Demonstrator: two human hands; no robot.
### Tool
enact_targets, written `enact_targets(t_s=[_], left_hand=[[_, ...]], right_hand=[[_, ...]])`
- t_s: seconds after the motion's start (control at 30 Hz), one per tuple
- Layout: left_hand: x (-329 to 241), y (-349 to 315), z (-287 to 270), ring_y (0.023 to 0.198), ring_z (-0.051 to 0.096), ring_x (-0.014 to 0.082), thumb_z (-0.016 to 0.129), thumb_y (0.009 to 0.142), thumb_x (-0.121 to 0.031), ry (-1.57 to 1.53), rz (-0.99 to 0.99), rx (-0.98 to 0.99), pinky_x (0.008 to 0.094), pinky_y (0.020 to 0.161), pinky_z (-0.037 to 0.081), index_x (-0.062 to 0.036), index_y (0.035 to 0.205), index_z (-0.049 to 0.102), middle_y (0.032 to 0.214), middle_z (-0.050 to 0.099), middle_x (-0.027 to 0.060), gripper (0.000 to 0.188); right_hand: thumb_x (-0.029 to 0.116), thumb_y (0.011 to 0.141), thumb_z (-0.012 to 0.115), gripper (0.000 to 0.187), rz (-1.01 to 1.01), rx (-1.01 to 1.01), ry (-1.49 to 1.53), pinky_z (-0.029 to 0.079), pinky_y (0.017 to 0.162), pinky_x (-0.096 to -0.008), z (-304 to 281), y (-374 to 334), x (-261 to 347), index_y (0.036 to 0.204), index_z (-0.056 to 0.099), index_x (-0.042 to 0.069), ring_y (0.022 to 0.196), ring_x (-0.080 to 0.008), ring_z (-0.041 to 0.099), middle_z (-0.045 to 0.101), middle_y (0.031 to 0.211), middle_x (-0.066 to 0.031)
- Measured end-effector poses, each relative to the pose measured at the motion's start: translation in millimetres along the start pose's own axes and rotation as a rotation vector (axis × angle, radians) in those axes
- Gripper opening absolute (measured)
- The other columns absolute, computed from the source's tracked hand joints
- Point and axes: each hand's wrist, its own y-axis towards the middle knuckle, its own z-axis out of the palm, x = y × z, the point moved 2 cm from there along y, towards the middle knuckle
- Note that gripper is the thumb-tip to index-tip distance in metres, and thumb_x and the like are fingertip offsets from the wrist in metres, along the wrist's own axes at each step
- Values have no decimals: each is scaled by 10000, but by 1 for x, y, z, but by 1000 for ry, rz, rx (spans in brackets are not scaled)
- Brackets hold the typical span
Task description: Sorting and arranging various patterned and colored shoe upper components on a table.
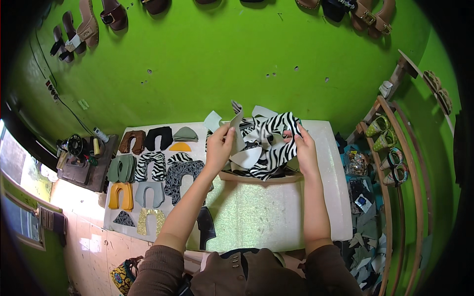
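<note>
My left hand (220, 148) is closed on a cut piece with a pale back (237, 132), held upright above the box. The fingers of my right hand (306, 148) are closed on the edge of a zebra-print piece (276, 132), black and white. Beneath both hands stands a shallow cardboard box (261, 178), heaped with more zebra-print and white-backed pieces. A white, curved piece (246, 157) lies face down on the heap between my hands. How many pieces each hand grips is hard to make out.
Left on the white table (256, 222) lie stacks of U-shaped pieces: brown (132, 141), black (159, 138), green (121, 168), mustard (121, 196), gold (150, 221). A sewing machine (75, 147) stands farther left. To the right are a wooden rack (388, 143) with sandals and a scrap pile (365, 237).
</note>
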Motion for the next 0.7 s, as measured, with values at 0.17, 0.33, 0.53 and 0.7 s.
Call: enact_targets(t_s=[0.17,0.33,0.53,0.7], left_hand=[[-10,6,-9,626,506,103,495,888,-162,-45,-71,-139,258,580,427,25,1036,574,693,571,115,251],[4,-4,-9,626,526,132,497,876,-128,48,-42,-137,267,590,432,10,1028,581,719,579,128,222],[-3,-40,18,819,561,270,534,819,-90,389,364,172,317,692,460,-61,1005,608,944,554,112,203],[-6,-49,16,920,516,266,597,778,-182,370,420,330,345,775,437,-53,989,603,970,521,109,248]], right_hand=[[45,914,328,360,-203,-132,64,459,727,-231,7,-6,31,1263,400,-6,797,-113,541,590,996,-79],[39,896,336,374,-9,-16,-145,404,825,-271,18,10,6,1262,391,-12,908,-160,536,573,1048,-100],[269,880,514,519,193,212,36,404,856,-272,75,-6,-21,1263,365,-47,990,-154,509,567,1061,-83],[79,852,495,367,173,277,74,451,749,-243,76,-17,-27,1197,445,-35,885,-125,551,587,1021,-98]])
